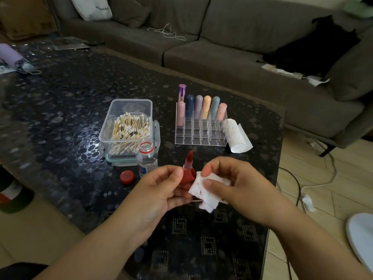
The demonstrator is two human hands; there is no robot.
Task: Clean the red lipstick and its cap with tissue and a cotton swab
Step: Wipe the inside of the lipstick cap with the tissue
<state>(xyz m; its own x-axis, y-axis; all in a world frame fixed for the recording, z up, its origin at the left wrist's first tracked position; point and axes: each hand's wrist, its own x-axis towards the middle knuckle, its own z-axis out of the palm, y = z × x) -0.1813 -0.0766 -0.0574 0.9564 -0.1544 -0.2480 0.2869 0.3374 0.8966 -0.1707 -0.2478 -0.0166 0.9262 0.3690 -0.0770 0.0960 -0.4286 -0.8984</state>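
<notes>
My left grip point(161, 188) pinches the red cap point(188, 176), my right grip point(228, 184) pinches stained tissue point(203, 190); behind them on the bench point(60, 110), the uncapped red lipstick point(188, 158) could topple if knocked.

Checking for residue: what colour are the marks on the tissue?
Red smears on the white tissue, head view.

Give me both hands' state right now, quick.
Left hand: closed, holding the red lipstick cap.
Right hand: closed, pinching the stained tissue against the cap's open end.
</notes>
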